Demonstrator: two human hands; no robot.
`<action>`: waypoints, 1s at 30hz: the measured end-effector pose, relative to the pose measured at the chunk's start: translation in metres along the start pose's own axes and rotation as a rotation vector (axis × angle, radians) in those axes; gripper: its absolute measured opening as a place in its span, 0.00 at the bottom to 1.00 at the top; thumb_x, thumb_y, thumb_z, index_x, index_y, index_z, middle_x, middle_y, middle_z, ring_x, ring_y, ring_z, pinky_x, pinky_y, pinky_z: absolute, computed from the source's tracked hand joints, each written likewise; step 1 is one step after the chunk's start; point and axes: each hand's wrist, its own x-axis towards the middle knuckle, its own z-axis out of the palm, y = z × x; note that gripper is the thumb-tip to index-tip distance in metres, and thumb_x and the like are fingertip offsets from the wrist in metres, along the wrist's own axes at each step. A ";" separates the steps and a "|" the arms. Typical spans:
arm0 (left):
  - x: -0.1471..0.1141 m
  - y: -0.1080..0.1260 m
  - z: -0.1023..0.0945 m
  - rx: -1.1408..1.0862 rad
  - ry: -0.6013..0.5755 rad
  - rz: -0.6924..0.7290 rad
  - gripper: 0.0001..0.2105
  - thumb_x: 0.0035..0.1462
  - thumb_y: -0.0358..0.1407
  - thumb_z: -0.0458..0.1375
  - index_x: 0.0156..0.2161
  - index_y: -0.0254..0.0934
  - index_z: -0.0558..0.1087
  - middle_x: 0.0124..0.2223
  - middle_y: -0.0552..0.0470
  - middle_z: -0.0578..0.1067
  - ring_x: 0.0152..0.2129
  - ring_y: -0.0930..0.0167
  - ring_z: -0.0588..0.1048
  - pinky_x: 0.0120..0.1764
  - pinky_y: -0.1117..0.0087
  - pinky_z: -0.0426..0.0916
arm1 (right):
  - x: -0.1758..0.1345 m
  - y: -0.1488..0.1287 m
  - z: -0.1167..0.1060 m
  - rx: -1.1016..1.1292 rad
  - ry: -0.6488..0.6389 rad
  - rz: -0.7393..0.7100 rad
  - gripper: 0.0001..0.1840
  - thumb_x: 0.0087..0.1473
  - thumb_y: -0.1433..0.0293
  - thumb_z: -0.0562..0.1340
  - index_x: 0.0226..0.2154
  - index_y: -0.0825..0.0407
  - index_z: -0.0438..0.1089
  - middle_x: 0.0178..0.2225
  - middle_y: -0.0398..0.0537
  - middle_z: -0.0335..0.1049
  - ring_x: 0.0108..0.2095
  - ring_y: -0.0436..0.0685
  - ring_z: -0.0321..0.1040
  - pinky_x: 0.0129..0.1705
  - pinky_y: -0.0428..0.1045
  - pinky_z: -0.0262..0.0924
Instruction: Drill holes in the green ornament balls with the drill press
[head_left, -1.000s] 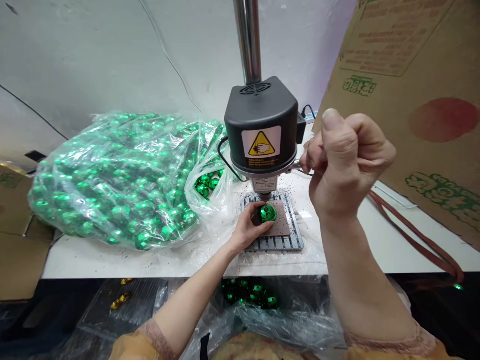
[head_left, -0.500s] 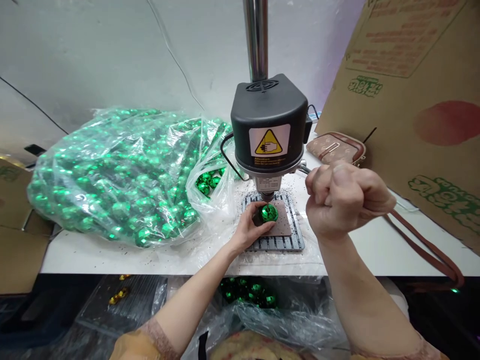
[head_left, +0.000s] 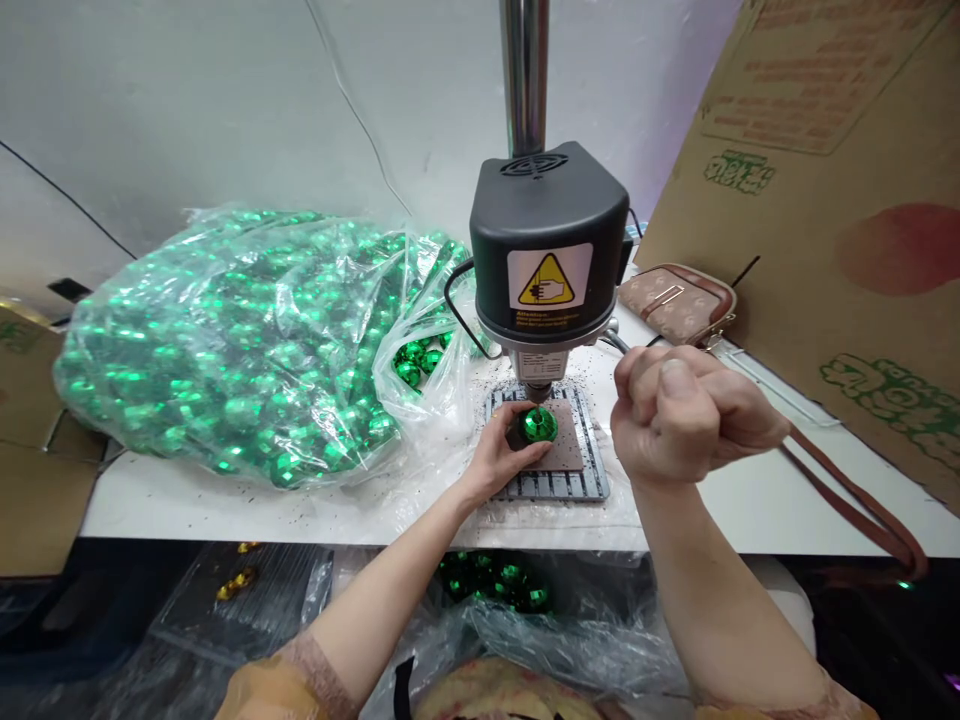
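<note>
Under the chuck of a small black drill press [head_left: 551, 240], a shiny green faceted ball [head_left: 539, 425] rests on a brownish square pad [head_left: 566, 450] over the slotted grey base plate [head_left: 596, 485]. My left hand [head_left: 499, 452] grips the ball from the left, thumb in front and fingers behind. The drill's tip meets or nearly meets the ball's top; I cannot tell which. To the right, my right hand [head_left: 686, 415] is closed in a fist around the press's feed lever [head_left: 616, 340]. Most of the lever is hidden by that fist.
A large clear bag [head_left: 225, 350] full of green balls lies at left, its mouth near the press. Below the table edge, more green balls [head_left: 499, 580] sit in plastic. A patterned purse [head_left: 679, 300] and a cardboard box [head_left: 825, 220] stand right. Dark shavings dot the white table [head_left: 300, 510].
Both hands keep their grips, the left on the ball and the right on the lever. The camera view has shifted slightly, and the press appears a little further right.
</note>
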 end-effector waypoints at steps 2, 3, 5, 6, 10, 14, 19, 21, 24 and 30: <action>0.000 0.001 0.000 -0.008 0.002 -0.002 0.25 0.54 0.43 0.71 0.54 0.39 0.70 0.52 0.45 0.76 0.50 0.61 0.76 0.55 0.59 0.70 | -0.002 0.002 -0.002 0.006 -0.010 -0.013 0.24 0.53 0.78 0.59 0.18 0.54 0.42 0.16 0.35 0.45 0.16 0.41 0.44 0.19 0.45 0.47; -0.001 0.002 0.001 -0.009 0.001 -0.004 0.26 0.54 0.43 0.71 0.54 0.39 0.70 0.53 0.45 0.76 0.50 0.61 0.76 0.55 0.59 0.70 | -0.004 0.002 -0.003 0.005 -0.012 -0.023 0.24 0.53 0.78 0.59 0.18 0.54 0.42 0.16 0.35 0.44 0.16 0.41 0.44 0.19 0.46 0.47; -0.001 0.001 0.001 -0.010 0.000 -0.008 0.26 0.54 0.43 0.71 0.54 0.39 0.70 0.53 0.44 0.76 0.51 0.61 0.76 0.56 0.58 0.70 | -0.009 0.004 -0.006 -0.010 -0.010 -0.043 0.24 0.53 0.78 0.59 0.18 0.54 0.42 0.16 0.36 0.44 0.15 0.41 0.44 0.19 0.46 0.48; -0.001 0.001 0.001 -0.007 0.000 -0.011 0.26 0.54 0.44 0.71 0.54 0.39 0.70 0.53 0.45 0.76 0.51 0.61 0.76 0.56 0.58 0.70 | -0.011 0.005 -0.007 -0.028 -0.001 -0.050 0.25 0.53 0.77 0.60 0.17 0.54 0.41 0.16 0.36 0.44 0.15 0.41 0.45 0.19 0.47 0.49; -0.001 -0.002 0.001 -0.004 0.012 -0.020 0.26 0.53 0.43 0.72 0.54 0.39 0.70 0.52 0.45 0.77 0.50 0.61 0.76 0.56 0.58 0.70 | -0.005 0.000 0.002 -0.104 0.081 -0.001 0.26 0.53 0.74 0.61 0.17 0.54 0.42 0.14 0.36 0.43 0.14 0.42 0.45 0.18 0.47 0.48; 0.001 0.002 0.003 -0.005 0.031 -0.031 0.26 0.53 0.42 0.72 0.54 0.39 0.70 0.52 0.44 0.77 0.49 0.61 0.77 0.55 0.58 0.71 | 0.028 -0.008 0.022 -0.104 0.152 0.176 0.23 0.55 0.74 0.61 0.16 0.51 0.49 0.13 0.34 0.44 0.14 0.42 0.45 0.18 0.47 0.44; -0.028 0.016 0.006 0.171 0.246 0.065 0.22 0.56 0.43 0.70 0.53 0.41 0.72 0.50 0.44 0.78 0.49 0.59 0.78 0.54 0.55 0.73 | 0.054 -0.012 0.032 -0.093 0.114 0.349 0.21 0.56 0.73 0.63 0.17 0.49 0.54 0.12 0.33 0.49 0.14 0.44 0.48 0.19 0.48 0.47; -0.061 0.015 0.003 0.262 0.230 0.207 0.20 0.59 0.41 0.68 0.55 0.43 0.73 0.55 0.42 0.76 0.53 0.57 0.77 0.55 0.54 0.73 | 0.054 -0.011 0.031 -0.097 0.113 0.334 0.21 0.56 0.71 0.63 0.17 0.48 0.54 0.12 0.33 0.50 0.14 0.44 0.48 0.18 0.48 0.46; -0.123 0.001 -0.007 0.374 -0.089 0.429 0.19 0.62 0.39 0.66 0.58 0.50 0.75 0.63 0.42 0.73 0.56 0.57 0.77 0.55 0.56 0.74 | 0.052 -0.007 0.029 -0.112 0.118 0.280 0.21 0.56 0.71 0.63 0.18 0.47 0.53 0.13 0.34 0.51 0.14 0.44 0.47 0.19 0.49 0.45; -0.214 -0.073 -0.015 0.616 -0.485 -0.142 0.20 0.64 0.43 0.57 0.58 0.50 0.77 0.59 0.37 0.77 0.47 0.48 0.81 0.49 0.44 0.75 | 0.053 0.003 0.025 -0.088 0.077 0.175 0.21 0.59 0.70 0.62 0.21 0.45 0.52 0.13 0.34 0.50 0.13 0.45 0.47 0.18 0.48 0.45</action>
